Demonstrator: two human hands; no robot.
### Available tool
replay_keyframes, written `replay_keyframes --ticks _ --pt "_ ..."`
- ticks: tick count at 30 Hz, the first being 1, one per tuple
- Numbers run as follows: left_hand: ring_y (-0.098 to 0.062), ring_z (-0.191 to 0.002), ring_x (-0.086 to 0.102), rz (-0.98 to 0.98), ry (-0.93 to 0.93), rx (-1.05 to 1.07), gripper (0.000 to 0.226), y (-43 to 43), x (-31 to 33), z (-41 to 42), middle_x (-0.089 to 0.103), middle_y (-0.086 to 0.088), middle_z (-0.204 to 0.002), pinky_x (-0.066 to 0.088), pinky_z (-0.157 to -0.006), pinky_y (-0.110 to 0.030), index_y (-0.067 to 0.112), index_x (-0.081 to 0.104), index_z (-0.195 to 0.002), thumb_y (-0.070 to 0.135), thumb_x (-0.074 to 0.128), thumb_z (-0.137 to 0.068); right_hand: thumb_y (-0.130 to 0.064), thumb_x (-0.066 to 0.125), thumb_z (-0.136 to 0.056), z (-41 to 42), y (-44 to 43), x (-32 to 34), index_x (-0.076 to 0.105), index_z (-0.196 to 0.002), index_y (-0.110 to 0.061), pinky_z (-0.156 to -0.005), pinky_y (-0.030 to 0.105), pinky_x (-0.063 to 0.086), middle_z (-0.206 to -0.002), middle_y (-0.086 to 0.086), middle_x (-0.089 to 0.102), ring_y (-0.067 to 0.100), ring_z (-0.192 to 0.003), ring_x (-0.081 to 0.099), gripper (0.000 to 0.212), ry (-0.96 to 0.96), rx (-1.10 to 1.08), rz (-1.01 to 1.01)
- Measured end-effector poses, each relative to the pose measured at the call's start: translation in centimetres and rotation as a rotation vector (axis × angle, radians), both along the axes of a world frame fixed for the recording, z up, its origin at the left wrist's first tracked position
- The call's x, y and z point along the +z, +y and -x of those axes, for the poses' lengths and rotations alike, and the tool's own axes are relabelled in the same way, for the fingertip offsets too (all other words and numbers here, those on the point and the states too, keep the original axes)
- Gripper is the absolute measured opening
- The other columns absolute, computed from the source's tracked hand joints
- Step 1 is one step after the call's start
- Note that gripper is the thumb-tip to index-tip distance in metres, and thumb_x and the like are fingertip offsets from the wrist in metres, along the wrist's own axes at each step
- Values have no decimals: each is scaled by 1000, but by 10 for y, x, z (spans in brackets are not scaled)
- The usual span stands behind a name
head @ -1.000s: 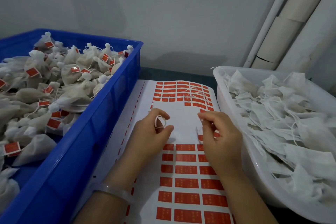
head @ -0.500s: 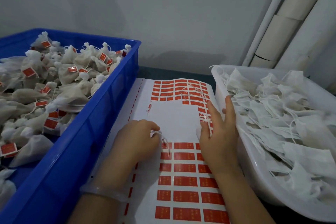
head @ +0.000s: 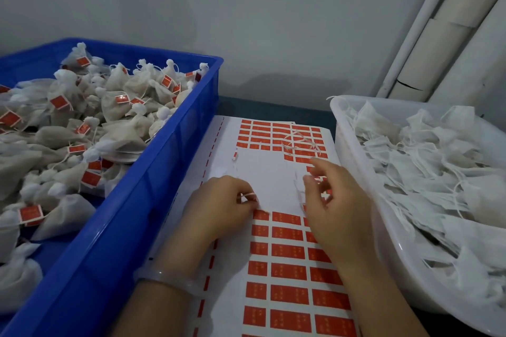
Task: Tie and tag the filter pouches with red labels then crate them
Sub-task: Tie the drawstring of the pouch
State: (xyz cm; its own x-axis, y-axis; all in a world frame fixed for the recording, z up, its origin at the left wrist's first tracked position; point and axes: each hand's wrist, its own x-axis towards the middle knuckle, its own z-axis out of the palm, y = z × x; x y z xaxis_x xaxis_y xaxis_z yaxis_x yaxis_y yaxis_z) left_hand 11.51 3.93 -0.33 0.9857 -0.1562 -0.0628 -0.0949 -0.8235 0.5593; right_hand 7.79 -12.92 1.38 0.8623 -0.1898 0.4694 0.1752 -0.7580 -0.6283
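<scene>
A sheet of red labels (head: 287, 252) lies between two containers, with a bare white patch in its middle. My left hand (head: 219, 208) rests on the sheet and pinches a loop of white string (head: 248, 195). My right hand (head: 336, 208) hovers beside it with curled, blurred fingers that seem to pinch a red label (head: 325, 195). The blue crate (head: 153, 186) on the left holds several tied pouches with red tags (head: 117, 107). On the right, a white tub (head: 345, 134) holds several flat, untagged filter pouches (head: 427, 169).
Loose white strings (head: 299, 142) lie on the far rows of labels. A grey wall stands close behind, with white pipes (head: 438, 22) in the right corner. My left wrist wears a pale bangle (head: 167, 279). The crate and tub walls hem in the sheet.
My right hand has drawn back from the tub's edge and curled its fingers over the sheet. My left hand stays put, still pinching the string.
</scene>
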Motion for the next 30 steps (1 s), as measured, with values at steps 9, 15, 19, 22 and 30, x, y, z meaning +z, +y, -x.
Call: replay_keyframes --ticks 9,15,19,22,30 --pt "-4 -80 60 107 -7 17 15 3 0 0 62 17 -91 51 -73 -20 34 67 -101 36 55 -91 -31 54 -92 -6 15 -32 58 -111 -31 -69 -2 34 -110 -16 60 -6 -82 51 19 381 256 -13" --pt "-5 -81 60 231 9 6 5 7 1 -1 62 17 -87 51 -72 -18 36 62 -90 33 58 -90 -34 53 -92 -7 15 -37 59 -115 -29 -85 8 36 -116 -13 58 -3 -91 49 24 417 302 59" --pt "-6 -78 61 256 35 -9 7 8 4 0 63 18 -82 49 -68 -16 35 63 -85 32 58 -90 -35 45 -95 -9 15 -37 56 -122 -30 -94 10 27 -128 -13 53 -3 -106 45 29 413 334 154" --pt "-7 -75 61 257 78 -30 13 13 10 3 64 16 -78 44 -60 -11 35 63 -77 30 60 -88 -36 38 -97 -8 17 -38 49 -130 -32 -101 13 21 -137 -14 44 1 -123 38 35 414 348 243" --pt "-7 -75 66 221 279 -130 15 24 30 14 70 14 -75 49 -59 -10 36 68 -71 29 66 -84 -37 37 -97 -9 17 -41 45 -132 -33 -108 18 21 -140 -15 41 3 -127 35 36 391 338 282"
